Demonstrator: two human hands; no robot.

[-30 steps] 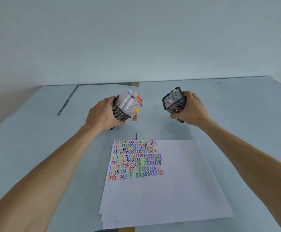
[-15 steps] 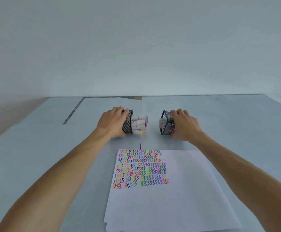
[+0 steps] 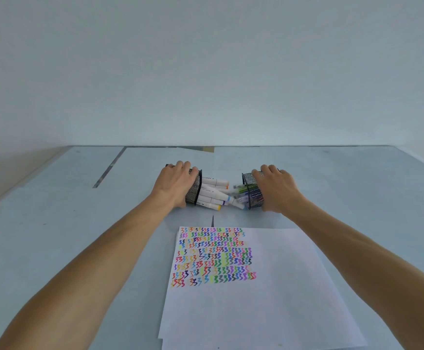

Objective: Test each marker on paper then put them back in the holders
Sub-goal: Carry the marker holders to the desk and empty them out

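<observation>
Black mesh holders [image 3: 193, 188] [image 3: 254, 191] tipped mid-frame, left hand [image 3: 174, 184] and right hand [image 3: 277, 189] each clamped on one, markers [image 3: 214, 192] spilling; next, pick one to test on the paper [image 3: 256, 299].

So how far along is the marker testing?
The white paper sheet already carries rows of coloured squiggles. Right now the left hand and right hand tip two black mesh holders sideways, spilling markers between them. Testing these and restocking remain.
</observation>
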